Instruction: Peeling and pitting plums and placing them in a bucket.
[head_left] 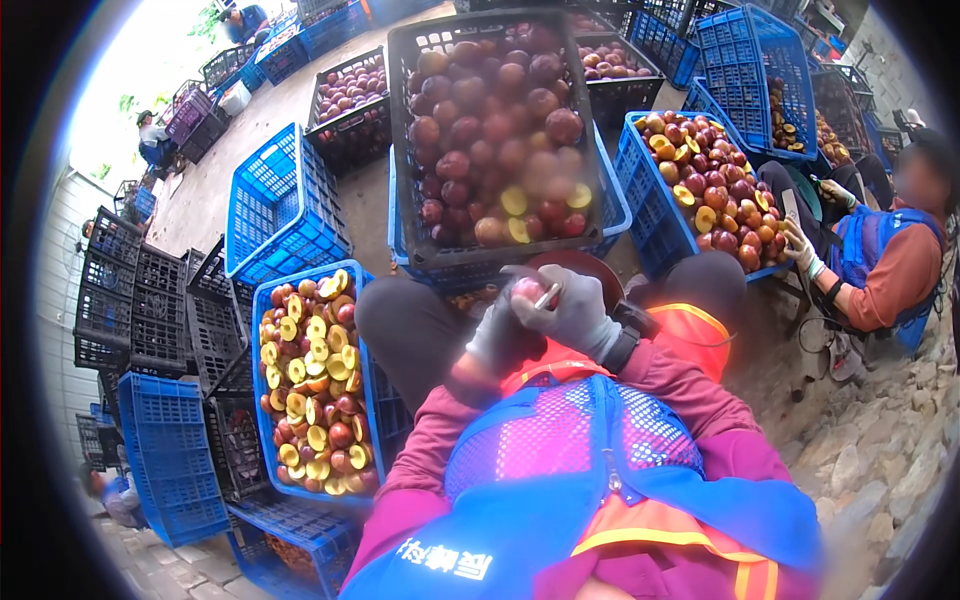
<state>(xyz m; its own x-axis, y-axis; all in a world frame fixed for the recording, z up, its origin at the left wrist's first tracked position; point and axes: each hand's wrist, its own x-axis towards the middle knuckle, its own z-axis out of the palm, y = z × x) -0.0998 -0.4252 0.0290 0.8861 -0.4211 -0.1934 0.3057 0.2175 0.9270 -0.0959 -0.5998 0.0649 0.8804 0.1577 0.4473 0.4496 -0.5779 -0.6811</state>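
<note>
In front of my lap, both hands are close together, in grey gloves. My left hand [493, 335] is closed round a dark red plum [527, 290]. My right hand [578, 308] is closed beside it, with a small knife [547, 297] against the plum; only a short light metal part shows. Just beyond the hands stands a black crate [402, 130] of whole plums, resting on a blue crate [618, 215]. A few cut yellow halves [516, 200] lie at its near edge. Between my knees, behind my hands, a dark red basin [598, 268] is partly hidden.
Left of my knee is a blue crate [372, 370] of halved plums [318, 350]. Another blue crate [625, 170] of plums stands at the right, where a co-worker [890, 260] sits with a gloved hand on it. Stacked black crates [155, 290] line the left.
</note>
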